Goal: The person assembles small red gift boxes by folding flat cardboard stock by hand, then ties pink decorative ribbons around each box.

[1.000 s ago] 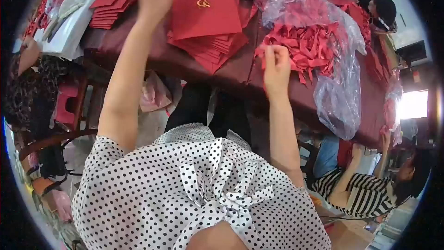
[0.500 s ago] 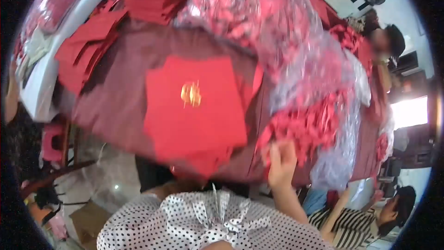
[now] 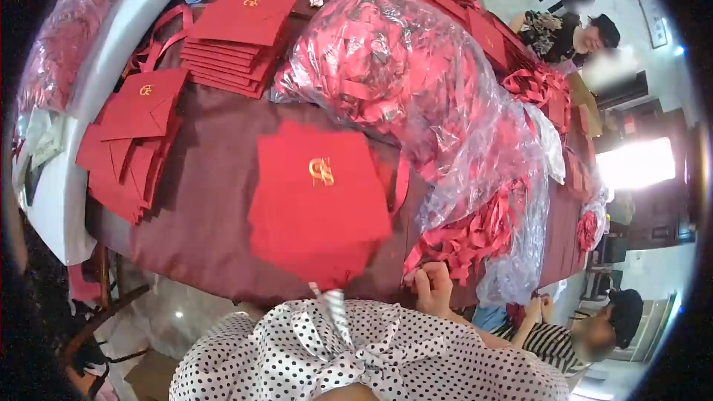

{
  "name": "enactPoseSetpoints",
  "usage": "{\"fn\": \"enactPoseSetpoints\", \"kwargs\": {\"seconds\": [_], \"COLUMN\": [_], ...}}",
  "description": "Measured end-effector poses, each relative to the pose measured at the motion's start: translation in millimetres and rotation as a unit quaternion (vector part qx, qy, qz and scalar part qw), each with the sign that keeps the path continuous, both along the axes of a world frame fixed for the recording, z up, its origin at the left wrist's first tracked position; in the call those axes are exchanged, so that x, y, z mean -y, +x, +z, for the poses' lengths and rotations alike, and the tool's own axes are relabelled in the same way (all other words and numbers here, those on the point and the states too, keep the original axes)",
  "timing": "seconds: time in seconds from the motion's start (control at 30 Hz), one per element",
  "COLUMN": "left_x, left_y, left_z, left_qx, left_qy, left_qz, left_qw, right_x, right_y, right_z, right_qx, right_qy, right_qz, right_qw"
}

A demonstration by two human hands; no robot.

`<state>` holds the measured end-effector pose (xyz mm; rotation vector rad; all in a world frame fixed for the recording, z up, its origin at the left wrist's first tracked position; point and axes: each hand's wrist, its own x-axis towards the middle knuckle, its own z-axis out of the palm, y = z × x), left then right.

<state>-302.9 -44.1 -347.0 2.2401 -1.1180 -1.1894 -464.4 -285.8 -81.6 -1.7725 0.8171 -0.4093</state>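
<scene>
Seeing red paper stack lying near front edge of table, with maroon cloth left of stack. Bending fingers of right hand at ribbons, right of stack; not being able to tell whether pinching. Noting gold emblem atop stack, too blurred for reading.

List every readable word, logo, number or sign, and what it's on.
No text reads with certainty.
Gold mark on the front red stack: stylised, its letters unclear.
Smaller gold marks on the left red stack and back red stack: too small.
Framed wall panel: too small.
</scene>
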Motion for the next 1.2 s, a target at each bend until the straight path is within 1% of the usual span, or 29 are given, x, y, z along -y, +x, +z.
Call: {"fn": "enactPoseSetpoints", "kwargs": {"seconds": [0.03, 0.1, 0.13, 0.2, 0.23, 0.27, 0.3, 0.37, 0.47, 0.5, 0.53, 0.57, 0.63, 0.67, 0.7, 0.73, 0.77, 0.8, 0.83, 0.87, 0.9, 0.93, 0.97, 1.0, 1.07, 1.1, 1.13, 1.17, 1.2], "left_x": [2, 14, 14, 18, 20, 21, 23, 29, 20, 13, -2, -16, -38, -57, -65, -66, -57, -47, -17, 14, 45, 75, 104, 126, 155, 159, 162, 161, 154], "left_y": [1, 9, 8, 6, 4, 3, 1, 2, -6, -8, -11, -9, 5, 19, 38, 58, 74, 89, 106, 130, 180, 217, 245, 261, 269, 267, 273, 275, 242], "left_z": [-3, -11, -13, -21, -23, -24, -22, -15, 17, 39, 72, 105, 207, 234, 268, 306, 349, 371, 383, 389, 369, 346, 320, 301, 290, 290, 284, 274, 299], "left_qx": [0.006, 0.02, 0.023, 0.031, 0.032, 0.032, 0.031, 0.027, 0.012, 0.006, -0.004, -0.018, -0.077, -0.09, -0.136, -0.183, -0.199, -0.188, -0.006, 0.091, 0.173, 0.136, 0.075, 0.015, 0.01, 0.056, 0.105, 0.149, 0.046], "left_qy": [-0.007, -0.028, -0.038, -0.059, -0.072, -0.085, -0.094, -0.121, -0.177, -0.196, -0.182, -0.142, 0.026, -0.039, -0.082, -0.124, -0.158, -0.209, -0.283, -0.299, -0.29, -0.224, -0.228, -0.229, -0.252, -0.279, -0.27, -0.302, -0.295], "left_qz": [0.0, -0.003, 0.002, 0.011, 0.019, 0.025, 0.03, 0.035, 0.025, 0.016, -0.004, -0.025, -0.114, -0.183, -0.204, -0.226, -0.146, -0.041, 0.027, 0.036, 0.034, 0.092, 0.137, 0.183, 0.232, 0.221, 0.156, 0.107, 0.108], "left_qw": [1.0, 0.999, 0.999, 0.998, 0.997, 0.996, 0.995, 0.992, 0.984, 0.98, 0.983, 0.989, 0.99, 0.978, 0.966, 0.949, 0.956, 0.959, 0.959, 0.949, 0.941, 0.961, 0.961, 0.956, 0.94, 0.933, 0.944, 0.935, 0.948], "right_x": [-2, -3, -2, 1, -3, -2, 0, 0, -1, 1, 2, 3, 3, 4, 11, 12, 12, 19, 23, 26, 25, 28, 33, 39, 40, 36, 33, 32, 32], "right_y": [3, 6, 5, 0, 5, 3, 2, 1, 3, 2, 1, 2, 1, 2, -1, 4, 11, 19, 32, 45, 60, 73, 83, 91, 102, 106, 111, 115, 118], "right_z": [1, 1, 3, -2, 0, -2, -2, -4, -2, -5, -7, -7, 2, 8, 13, 26, 41, 52, 60, 67, 76, 71, 58, 38, 19, 22, 26, 29, 31], "right_qx": [0.007, 0.08, 0.08, 0.072, 0.099, 0.112, 0.128, 0.141, 0.165, 0.172, 0.183, 0.193, 0.18, 0.163, 0.183, 0.201, 0.217, 0.229, 0.224, 0.219, 0.185, 0.166, 0.148, 0.105, 0.13, 0.141, 0.143, 0.177, 0.208], "right_qy": [-0.005, 0.062, 0.05, 0.0, 0.034, 0.053, 0.038, 0.028, 0.061, 0.063, 0.073, 0.082, 0.082, 0.08, 0.123, 0.195, 0.267, 0.343, 0.369, 0.395, 0.408, 0.413, 0.417, 0.353, 0.348, 0.341, 0.342, 0.37, 0.397], "right_qz": [-0.002, -0.011, 0.014, 0.025, -0.009, -0.001, 0.025, 0.045, 0.044, 0.05, 0.056, 0.063, 0.09, 0.112, 0.157, 0.143, 0.127, 0.131, 0.107, 0.081, 0.044, 0.045, 0.049, 0.067, 0.087, 0.073, 0.068, 0.059, 0.053], "right_qw": [1.0, 0.995, 0.995, 0.997, 0.994, 0.992, 0.991, 0.989, 0.983, 0.982, 0.979, 0.976, 0.976, 0.977, 0.963, 0.949, 0.93, 0.902, 0.896, 0.889, 0.893, 0.894, 0.896, 0.927, 0.924, 0.927, 0.926, 0.91, 0.892]}}
